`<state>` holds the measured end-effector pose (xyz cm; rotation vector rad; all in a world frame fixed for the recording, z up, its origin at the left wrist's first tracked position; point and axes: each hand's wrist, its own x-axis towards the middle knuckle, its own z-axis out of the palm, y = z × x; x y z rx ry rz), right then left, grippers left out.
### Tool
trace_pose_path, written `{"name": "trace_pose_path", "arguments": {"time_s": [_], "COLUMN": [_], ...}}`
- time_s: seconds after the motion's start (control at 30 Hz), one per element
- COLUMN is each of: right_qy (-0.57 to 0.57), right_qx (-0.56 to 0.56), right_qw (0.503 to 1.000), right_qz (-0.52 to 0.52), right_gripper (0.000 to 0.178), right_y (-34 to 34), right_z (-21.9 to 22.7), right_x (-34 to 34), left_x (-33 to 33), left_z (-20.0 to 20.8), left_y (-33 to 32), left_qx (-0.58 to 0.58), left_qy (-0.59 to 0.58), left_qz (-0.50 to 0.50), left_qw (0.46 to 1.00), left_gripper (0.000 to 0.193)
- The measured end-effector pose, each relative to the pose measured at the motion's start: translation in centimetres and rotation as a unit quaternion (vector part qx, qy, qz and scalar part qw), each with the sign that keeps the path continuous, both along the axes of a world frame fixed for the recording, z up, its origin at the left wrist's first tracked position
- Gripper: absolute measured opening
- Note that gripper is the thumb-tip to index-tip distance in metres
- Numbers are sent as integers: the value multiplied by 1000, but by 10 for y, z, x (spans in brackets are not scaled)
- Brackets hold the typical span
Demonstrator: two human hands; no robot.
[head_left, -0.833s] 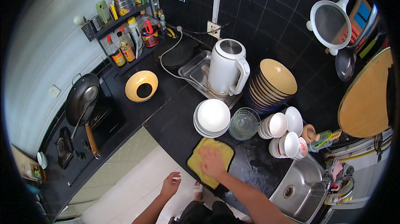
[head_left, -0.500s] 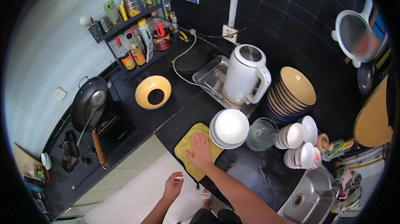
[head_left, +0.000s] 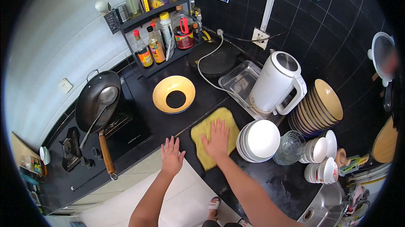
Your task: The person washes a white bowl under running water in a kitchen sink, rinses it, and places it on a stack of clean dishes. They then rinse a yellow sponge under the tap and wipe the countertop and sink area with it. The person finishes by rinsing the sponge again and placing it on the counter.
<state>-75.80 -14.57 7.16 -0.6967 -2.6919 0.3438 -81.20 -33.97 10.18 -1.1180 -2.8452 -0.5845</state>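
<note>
A yellow-green cloth [head_left: 203,153] lies spread on the black countertop near its front corner. My right hand [head_left: 217,140] presses flat on it, fingers stretched out and slightly apart. My left hand [head_left: 171,156] is open at the counter's front edge, palm down and fingers spread, holding nothing; whether its fingertips touch the counter I cannot tell. Just right of the cloth stands a stack of white bowls [head_left: 262,139]. Beyond my left hand sits a yellow bowl [head_left: 160,95] with a dark round center.
Glass bowls [head_left: 290,149], a tall stack of yellow bowls [head_left: 322,102] and small white bowls [head_left: 317,150] crowd the right. A white kettle [head_left: 276,84] stands by a metal tray [head_left: 241,75]. At left is a wok [head_left: 90,104] with a ladle; a sink [head_left: 327,203] is lower right.
My right hand and the cloth have moved farther in along the counter, toward the tray. My left hand has risen to the counter edge and spread its fingers. The view has shifted.
</note>
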Motion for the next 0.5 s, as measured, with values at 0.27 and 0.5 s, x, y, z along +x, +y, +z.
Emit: {"name": "trace_pose_path", "arguments": {"time_s": [0.27, 0.5], "right_qy": [-7, 22], "right_qx": [-16, -15], "right_qw": [1000, 999], "right_qz": [-12, 21], "right_gripper": [67, 55], "right_y": [-29, -11], "right_z": [11, 1], "right_x": [31, -20], "left_x": [-6, -18], "left_z": [-17, -12], "left_y": [16, 19], "left_qx": [-116, -266], "left_qy": [16, 39], "left_qz": [-17, -78], "left_qw": [993, 960], "left_gripper": [47, 55]}}
